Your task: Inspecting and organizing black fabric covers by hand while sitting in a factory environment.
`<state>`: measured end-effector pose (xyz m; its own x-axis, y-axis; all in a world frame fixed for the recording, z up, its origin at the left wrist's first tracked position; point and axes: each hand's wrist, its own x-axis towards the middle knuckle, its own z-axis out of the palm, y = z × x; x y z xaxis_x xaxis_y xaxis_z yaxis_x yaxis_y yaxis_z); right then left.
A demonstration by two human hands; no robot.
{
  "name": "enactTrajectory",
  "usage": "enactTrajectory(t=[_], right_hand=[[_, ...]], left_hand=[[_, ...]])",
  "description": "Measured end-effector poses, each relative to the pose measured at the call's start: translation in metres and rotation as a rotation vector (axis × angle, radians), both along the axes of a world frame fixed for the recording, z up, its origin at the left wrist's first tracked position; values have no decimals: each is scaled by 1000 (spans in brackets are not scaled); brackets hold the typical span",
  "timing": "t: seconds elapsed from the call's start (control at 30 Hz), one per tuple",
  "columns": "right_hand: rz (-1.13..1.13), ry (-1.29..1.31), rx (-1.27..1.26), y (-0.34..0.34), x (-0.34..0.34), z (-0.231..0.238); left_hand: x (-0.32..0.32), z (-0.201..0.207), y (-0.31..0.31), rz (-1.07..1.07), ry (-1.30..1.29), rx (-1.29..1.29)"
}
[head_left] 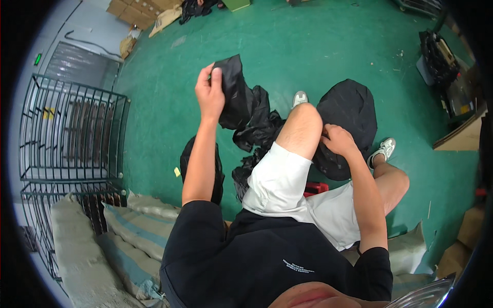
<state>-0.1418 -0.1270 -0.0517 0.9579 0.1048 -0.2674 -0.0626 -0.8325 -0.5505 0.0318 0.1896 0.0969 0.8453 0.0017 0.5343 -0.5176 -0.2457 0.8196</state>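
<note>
My left hand (209,97) is raised in front of me, thumb on top, closed on the upper edge of a flat black bag (232,92) that hangs down. Crumpled black bags (261,126) lie on the floor just beyond and below it. Beside my bent knee, my right hand (339,139) has curled fingers at the left edge of a large rounded black bag (352,110). What those fingertips grip is hidden. Another black bag (216,172) lies partly behind my left forearm.
Tied, woven sacks (138,231) lie at the lower left, below a green metal rack (72,133). Something red (316,188) shows between my legs. Cardboard boxes (136,13) are stacked at the far left. A bin with black plastic (438,59) stands far right, near a cardboard sheet (460,131).
</note>
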Motion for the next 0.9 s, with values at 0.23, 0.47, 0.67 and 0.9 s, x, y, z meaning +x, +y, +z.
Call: enactTrajectory(t=[0.23,0.47,0.67,0.9], right_hand=[[-304,-553,651,0,-4,49],[-708,-745,1097,-72,7,10],[-1011,-657,1156,-121,13,44],[-926,-194,1845,-142,3,52]], left_hand=[[-36,17,-195,-416,-129,74],[-120,-34,-309,-826,123,72],[-81,-50,-344,-971,211,-257],[-23,-101,-356,-513,242,53]])
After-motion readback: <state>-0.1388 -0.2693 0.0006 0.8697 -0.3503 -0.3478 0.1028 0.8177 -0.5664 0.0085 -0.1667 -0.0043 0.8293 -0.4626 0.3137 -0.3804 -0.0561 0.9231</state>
